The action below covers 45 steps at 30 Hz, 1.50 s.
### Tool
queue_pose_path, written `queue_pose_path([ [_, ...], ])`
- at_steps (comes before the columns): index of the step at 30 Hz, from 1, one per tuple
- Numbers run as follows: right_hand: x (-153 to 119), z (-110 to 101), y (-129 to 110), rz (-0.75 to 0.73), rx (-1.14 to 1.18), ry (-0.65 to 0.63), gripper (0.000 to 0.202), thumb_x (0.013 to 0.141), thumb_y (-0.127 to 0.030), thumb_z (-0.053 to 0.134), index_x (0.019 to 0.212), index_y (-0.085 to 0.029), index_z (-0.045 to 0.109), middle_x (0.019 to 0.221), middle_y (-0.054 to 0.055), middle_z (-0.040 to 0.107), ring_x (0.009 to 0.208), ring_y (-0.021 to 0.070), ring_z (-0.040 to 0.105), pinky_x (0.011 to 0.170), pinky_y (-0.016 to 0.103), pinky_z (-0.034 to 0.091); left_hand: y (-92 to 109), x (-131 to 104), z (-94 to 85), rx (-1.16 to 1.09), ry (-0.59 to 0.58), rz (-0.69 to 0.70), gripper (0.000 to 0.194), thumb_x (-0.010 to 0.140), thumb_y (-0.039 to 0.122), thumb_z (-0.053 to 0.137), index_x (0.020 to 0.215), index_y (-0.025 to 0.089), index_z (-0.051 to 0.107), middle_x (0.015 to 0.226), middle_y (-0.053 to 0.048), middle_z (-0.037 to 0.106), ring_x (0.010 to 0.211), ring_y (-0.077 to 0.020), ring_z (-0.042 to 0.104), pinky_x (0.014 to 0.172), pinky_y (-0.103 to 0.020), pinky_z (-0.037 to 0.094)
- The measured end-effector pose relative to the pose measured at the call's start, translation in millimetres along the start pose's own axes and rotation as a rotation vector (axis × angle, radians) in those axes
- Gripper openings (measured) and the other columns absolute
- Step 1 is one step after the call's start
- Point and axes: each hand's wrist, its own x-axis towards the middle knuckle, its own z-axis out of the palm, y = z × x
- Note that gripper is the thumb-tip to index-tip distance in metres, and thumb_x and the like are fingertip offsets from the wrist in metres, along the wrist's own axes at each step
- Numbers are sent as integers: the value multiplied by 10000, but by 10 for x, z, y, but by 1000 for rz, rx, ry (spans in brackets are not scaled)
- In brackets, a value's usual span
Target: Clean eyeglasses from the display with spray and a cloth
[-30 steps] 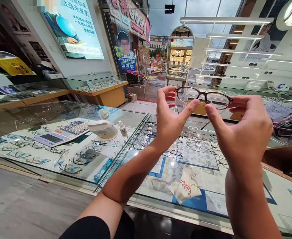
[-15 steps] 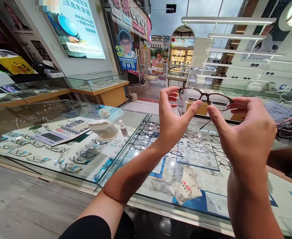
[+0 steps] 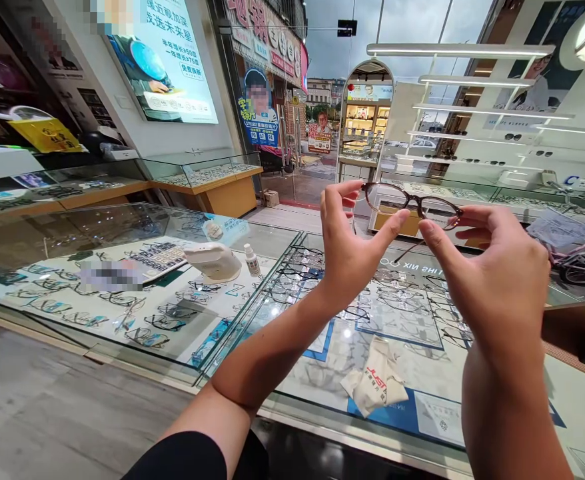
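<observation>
Held up in front of me is a pair of eyeglasses [image 3: 413, 199] with a dark brown frame and clear lenses. My left hand [image 3: 352, 240] grips its left end, fingers behind the rim and thumb near the lower edge. At the other end my right hand [image 3: 492, 260] pinches the frame between thumb and fingers. One temple arm hangs down behind the lenses. Below, on the glass counter, lies a crumpled cream cloth [image 3: 376, 377] with red and dark lettering.
Left on the counter are a white spray bottle [image 3: 251, 260], a curved white object [image 3: 212, 261] and a calculator [image 3: 157, 261]. Rows of eyeglasses [image 3: 397, 293] lie inside the glass case. An arched mirror [image 3: 365, 113] and white shelves [image 3: 477, 81] stand beyond. Another person's arm [image 3: 577, 327] shows at right.
The whole view has shifted slightly, so the scene sits a little lower and further right. Both hands keep hold of the eyeglasses, now tilted slightly more down to the right.
</observation>
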Motion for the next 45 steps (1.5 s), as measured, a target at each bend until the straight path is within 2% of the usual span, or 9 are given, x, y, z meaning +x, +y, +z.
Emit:
queue_pose_path([
  [11, 20, 2, 36, 17, -8, -48, 641, 890, -772, 674, 1178, -203, 736, 978, 130, 797, 869, 352, 739, 850, 515, 548, 1, -10, 9, 23, 25, 21, 686, 802, 530, 922, 1353, 356, 553, 1334, -74, 612, 1243, -278, 577, 1059, -465, 471],
  [16, 16, 7, 50, -11, 9, -33, 647, 883, -781, 673, 1168, -205, 741, 976, 125, 800, 859, 342, 736, 843, 508, 555, 11, -17, 5, 17, 27, 24, 668, 806, 531, 920, 1338, 350, 559, 1318, -74, 616, 1225, -275, 587, 1047, -463, 478],
  [24, 16, 2, 51, 42, -15, -76, 651, 905, -776, 656, 1203, -202, 725, 1003, 135, 787, 910, 357, 742, 861, 518, 552, -22, -19, 17, 22, 32, 18, 664, 798, 554, 918, 1314, 336, 561, 1298, -73, 621, 1198, -263, 588, 1032, -445, 482],
  [28, 19, 9, 74, 3, 33, -67, 605, 917, -748, 671, 1192, -212, 715, 1013, 128, 788, 888, 336, 736, 834, 496, 558, -83, -16, 34, 6, 53, 85, 685, 789, 600, 908, 1306, 329, 549, 1263, -66, 615, 1164, -250, 589, 1023, -433, 477],
  [34, 39, 47, 134, 36, 120, -166, 551, 924, -710, 701, 1183, -224, 710, 1061, 127, 786, 864, 300, 726, 831, 479, 562, -121, -1, 33, 16, 81, 191, 695, 790, 585, 912, 1314, 320, 541, 1245, -63, 597, 1213, -267, 575, 1033, -438, 467],
  [38, 38, 83, 131, 28, 179, -101, 562, 901, -694, 741, 1216, -233, 685, 1069, 117, 760, 891, 296, 712, 829, 487, 573, -140, 8, 39, -15, 68, 157, 703, 778, 585, 920, 1313, 322, 548, 1253, -67, 602, 1196, -263, 583, 1020, -436, 480],
  [42, 28, 146, 92, 1, 222, 27, 595, 876, -663, 783, 1268, -237, 643, 1186, 139, 700, 1052, 335, 690, 858, 505, 584, -174, 10, 66, -82, 28, 77, 713, 785, 589, 914, 1330, 323, 539, 1281, -70, 597, 1183, -246, 592, 985, -404, 496],
  [45, 16, 194, 84, -27, 286, 62, 581, 887, -629, 786, 1300, -253, 627, 1254, 147, 658, 1119, 343, 660, 900, 515, 587, -181, 3, 90, -129, 18, 34, 704, 800, 575, 910, 1335, 317, 531, 1292, -74, 587, 1180, -232, 596, 976, -384, 507],
])
